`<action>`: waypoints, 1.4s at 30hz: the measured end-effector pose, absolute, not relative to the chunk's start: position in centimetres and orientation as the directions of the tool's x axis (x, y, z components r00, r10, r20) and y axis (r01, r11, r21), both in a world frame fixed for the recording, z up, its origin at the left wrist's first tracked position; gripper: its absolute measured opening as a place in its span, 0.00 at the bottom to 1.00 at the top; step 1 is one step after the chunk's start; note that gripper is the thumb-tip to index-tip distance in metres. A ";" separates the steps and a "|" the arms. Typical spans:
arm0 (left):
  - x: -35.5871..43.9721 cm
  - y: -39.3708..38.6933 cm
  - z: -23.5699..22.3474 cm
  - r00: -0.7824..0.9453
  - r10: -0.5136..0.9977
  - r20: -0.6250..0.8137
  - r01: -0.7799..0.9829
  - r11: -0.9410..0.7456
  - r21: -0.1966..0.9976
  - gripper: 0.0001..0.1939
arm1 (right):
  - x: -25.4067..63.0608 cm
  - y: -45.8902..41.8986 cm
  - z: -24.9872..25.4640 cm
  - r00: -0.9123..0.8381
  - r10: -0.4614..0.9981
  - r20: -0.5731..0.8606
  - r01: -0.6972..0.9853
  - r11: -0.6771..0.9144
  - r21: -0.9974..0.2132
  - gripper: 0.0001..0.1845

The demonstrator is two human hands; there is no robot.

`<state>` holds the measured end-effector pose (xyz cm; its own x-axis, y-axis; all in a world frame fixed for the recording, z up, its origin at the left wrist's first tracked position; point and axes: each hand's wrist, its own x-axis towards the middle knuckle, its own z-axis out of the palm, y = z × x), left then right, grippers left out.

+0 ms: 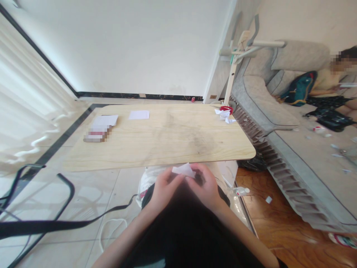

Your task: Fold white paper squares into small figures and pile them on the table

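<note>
A small folded piece of white paper (184, 170) is held between both hands, just in front of the table's near edge and above my lap. My left hand (166, 183) pinches its left side, thumb on top. On its right side, my right hand (205, 183) grips it with thumb and curled fingers. The fingertips under the paper are partly hidden. Across the wooden table (134, 145), several folded white paper shapes (224, 115) lie at the far right corner, beside a red-handled item (226, 109).
A flat sheet of white paper (139, 114) and a white stack (103, 121) with a blurred-out object lie on the table's left. Right of the table stands a grey sofa (281, 108) with a person (323, 83) seated on it. A bottle (242, 191) lies on the floor.
</note>
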<state>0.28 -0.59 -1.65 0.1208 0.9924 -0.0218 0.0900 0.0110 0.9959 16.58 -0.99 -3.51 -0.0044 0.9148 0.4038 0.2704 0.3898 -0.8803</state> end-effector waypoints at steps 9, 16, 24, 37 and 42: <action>0.3 -0.6 -1.5 0.109 0.993 -0.038 0.097 0.027 0.995 0.13 | 16.5 -0.7 -3.1 -0.117 0.992 0.056 0.018 0.059 -0.998 0.08; 0.4 -0.6 -2.1 0.074 0.997 0.025 0.103 -0.033 0.994 0.12 | 16.3 -0.6 -2.9 -0.137 0.991 -0.002 -0.103 -0.016 -0.994 0.10; 0.4 -0.4 -1.7 0.062 0.978 0.201 0.192 -0.209 0.959 0.10 | 16.2 -0.7 -3.1 -0.181 0.983 0.011 -0.095 -0.007 -0.995 0.11; 0.5 -0.4 -1.3 0.032 0.982 0.184 0.213 -0.186 0.959 0.11 | 16.4 -0.8 -2.3 -0.250 0.966 0.067 0.140 0.105 -0.985 0.14; 0.5 -0.5 -0.9 0.012 0.985 0.170 0.236 -0.168 0.957 0.12 | 16.5 -1.0 -2.4 -0.265 0.962 0.069 0.168 0.116 -0.979 0.09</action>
